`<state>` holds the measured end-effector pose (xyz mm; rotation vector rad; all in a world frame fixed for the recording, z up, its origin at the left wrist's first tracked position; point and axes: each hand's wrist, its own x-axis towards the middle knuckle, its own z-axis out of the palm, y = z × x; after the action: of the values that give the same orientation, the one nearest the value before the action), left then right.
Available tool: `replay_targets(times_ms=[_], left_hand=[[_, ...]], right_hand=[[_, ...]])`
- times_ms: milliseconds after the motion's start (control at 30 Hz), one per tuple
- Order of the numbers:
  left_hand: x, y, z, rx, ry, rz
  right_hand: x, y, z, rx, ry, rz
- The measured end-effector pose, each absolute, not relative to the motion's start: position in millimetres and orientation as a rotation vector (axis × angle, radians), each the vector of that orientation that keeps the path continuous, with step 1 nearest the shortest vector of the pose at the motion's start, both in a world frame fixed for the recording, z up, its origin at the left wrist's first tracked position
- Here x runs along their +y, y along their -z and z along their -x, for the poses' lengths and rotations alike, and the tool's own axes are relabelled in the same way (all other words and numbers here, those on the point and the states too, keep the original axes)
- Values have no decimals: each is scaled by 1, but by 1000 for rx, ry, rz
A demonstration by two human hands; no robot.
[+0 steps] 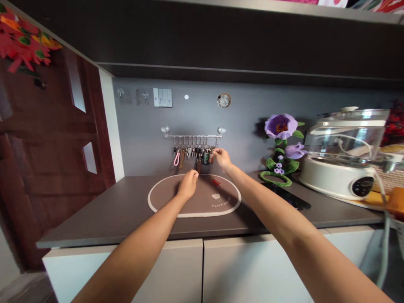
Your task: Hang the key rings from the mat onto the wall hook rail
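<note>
A clear hook rail (pixel 193 136) on the grey wall carries several hanging key sets, among them a pink loop strap (pixel 176 158), a brown strap (pixel 182 160) and a dark green fob (pixel 206 158). My right hand (pixel 223 159) is raised to the rail's right end, its thumb and fingers pinched beside the last keys; what lies between the fingertips is too small to make out. Lower down, my left hand (pixel 188 185) is closed over the mat, its fingertips just under a dark brown strap (pixel 198 162). Whether they grip that strap is unclear.
An oval brown mat (pixel 164 202) with a small red item (pixel 216 181) lies on the dark counter (pixel 104 210). To the right stand purple flowers (pixel 280 126), a black phone-like slab (pixel 296 202) and a white appliance (pixel 334 176) with a clear top. A shelf (pixel 221 42) overhangs everything.
</note>
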<state>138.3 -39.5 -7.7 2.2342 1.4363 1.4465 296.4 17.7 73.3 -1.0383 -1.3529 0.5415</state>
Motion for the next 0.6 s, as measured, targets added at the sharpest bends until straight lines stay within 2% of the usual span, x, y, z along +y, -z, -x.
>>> replay_targets(times_ms=[133, 333, 467, 600], left_hand=[[-37, 10, -137, 1381, -1434, -2235], [-35, 12, -136, 1374, -1377, -2257], [-34, 14, -134, 1400, -1330, -2263], [-32, 15, -134, 1416, -1288, -2259]], right_hand=[[5, -46, -305, -1447, -632, 1030], [0, -6, -322, -1454, -638, 1240], [0, 4, -328, -1560, -671, 1357], [1, 6, -329, -1628, -540, 1453]])
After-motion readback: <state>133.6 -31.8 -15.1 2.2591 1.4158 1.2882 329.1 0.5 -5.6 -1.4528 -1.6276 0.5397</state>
